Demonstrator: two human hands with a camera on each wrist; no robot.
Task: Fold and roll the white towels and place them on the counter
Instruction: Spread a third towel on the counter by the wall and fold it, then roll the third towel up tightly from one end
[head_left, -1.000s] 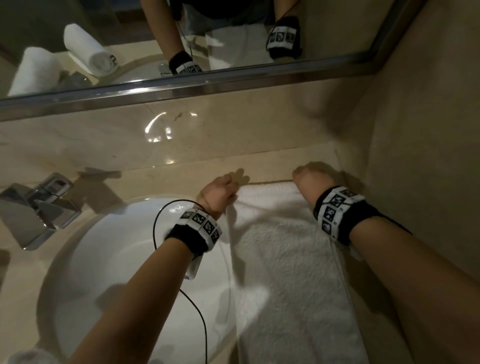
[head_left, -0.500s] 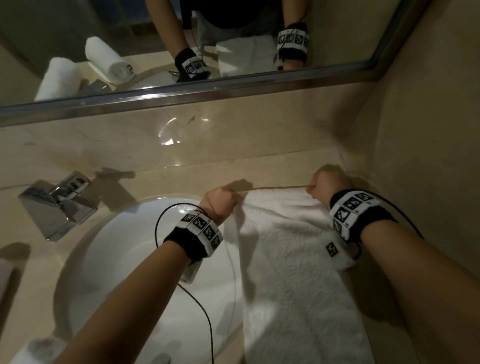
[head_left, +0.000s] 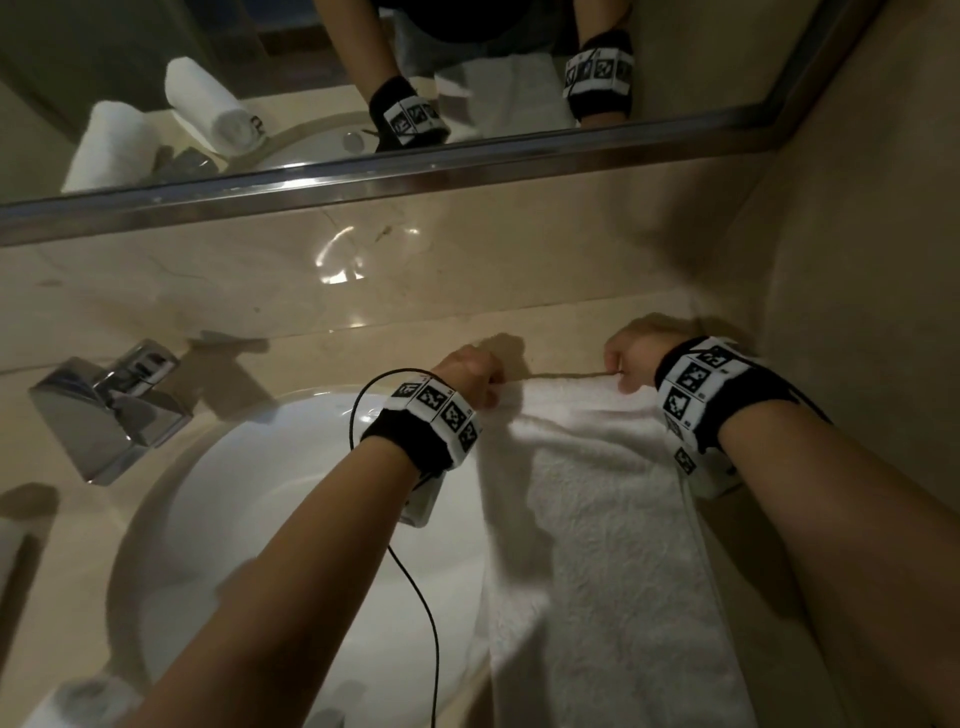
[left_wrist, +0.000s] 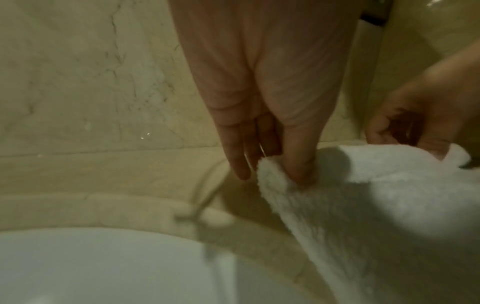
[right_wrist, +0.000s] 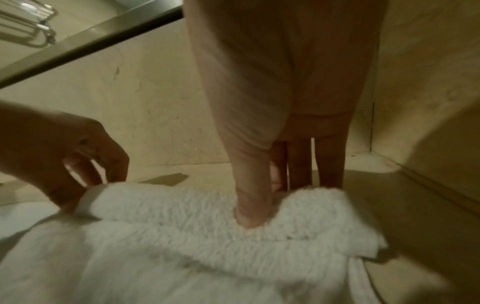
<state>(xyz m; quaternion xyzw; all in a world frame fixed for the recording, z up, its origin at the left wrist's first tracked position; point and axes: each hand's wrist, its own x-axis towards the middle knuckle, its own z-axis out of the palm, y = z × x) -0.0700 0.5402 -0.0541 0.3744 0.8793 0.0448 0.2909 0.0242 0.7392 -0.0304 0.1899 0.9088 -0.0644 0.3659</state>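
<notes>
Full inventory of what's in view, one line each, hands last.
towel: 1, white, flat on counter right of sink, far edge lifted
rolled towels: 2, white, seen in the mirror
sink: 1, white, set in counter
faucet: 1, chrome, left of sink
counter: 1, beige marble
mirror: 1, metal-framed, above backsplash
cable: 1, black, from left wristband
wristbands: 2, black with markers
left hand: pinches towel's far left corner
right hand: pinches far right corner
</notes>
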